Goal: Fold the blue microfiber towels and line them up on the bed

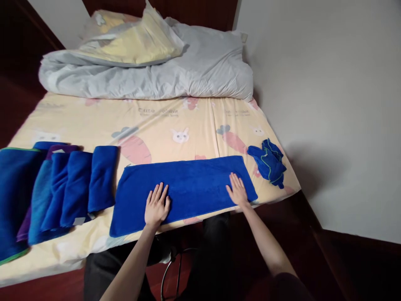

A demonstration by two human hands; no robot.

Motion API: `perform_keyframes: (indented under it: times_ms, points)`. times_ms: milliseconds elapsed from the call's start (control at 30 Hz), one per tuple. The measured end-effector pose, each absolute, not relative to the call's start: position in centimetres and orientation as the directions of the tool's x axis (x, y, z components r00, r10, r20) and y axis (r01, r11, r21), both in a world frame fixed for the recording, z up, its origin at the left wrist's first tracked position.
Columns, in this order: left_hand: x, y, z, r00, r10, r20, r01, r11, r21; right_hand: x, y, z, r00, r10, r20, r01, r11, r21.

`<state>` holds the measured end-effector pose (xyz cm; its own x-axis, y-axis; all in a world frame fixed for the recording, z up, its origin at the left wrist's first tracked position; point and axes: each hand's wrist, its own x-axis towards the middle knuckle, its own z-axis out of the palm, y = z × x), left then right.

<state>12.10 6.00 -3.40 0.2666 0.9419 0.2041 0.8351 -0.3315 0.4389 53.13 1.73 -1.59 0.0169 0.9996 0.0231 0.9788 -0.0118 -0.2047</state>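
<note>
A blue towel [191, 184] lies spread flat as a long rectangle along the near edge of the bed. My left hand [157, 205] rests palm down on its left-middle part, fingers stretched out. Toward the towel's right end, my right hand [237, 190] also lies flat on the cloth with its fingers extended. Just right of the towel sits a crumpled blue cloth [270, 163] with green edging. To the left, a folded blue towel [102, 177] lies beside several other folded towels in blue and purple.
The bed sheet [181, 117] is pale yellow with carrots and rabbits. A rolled grey quilt [140, 81] crosses the far end, with a yellow pillow [140, 44] in a clear-looking cover on it. A white wall [332, 104] stands on the right. My legs are below the bed's edge.
</note>
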Motion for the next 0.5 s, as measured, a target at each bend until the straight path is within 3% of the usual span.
perform_keyframes:
  times_ms: [167, 333, 500]
  points:
    - [12.1, 5.8, -3.1, 0.268, 0.947, 0.178, 0.864, -0.318, 0.391, 57.4, 0.6, -2.5, 0.140, 0.987, 0.083, 0.984, -0.130, -0.118]
    - [9.6, 6.2, -2.2, 0.312, 0.942, 0.125, 0.886, -0.336, 0.321, 57.1, 0.9, -3.7, 0.115, 0.979, 0.166, 0.988, -0.095, -0.125]
    - [3.0, 6.6, -2.1, 0.122, 0.982, 0.144, 0.945, -0.160, 0.287, 56.5, 0.9, -3.4, 0.114, 0.976, 0.183, 0.988, -0.092, -0.125]
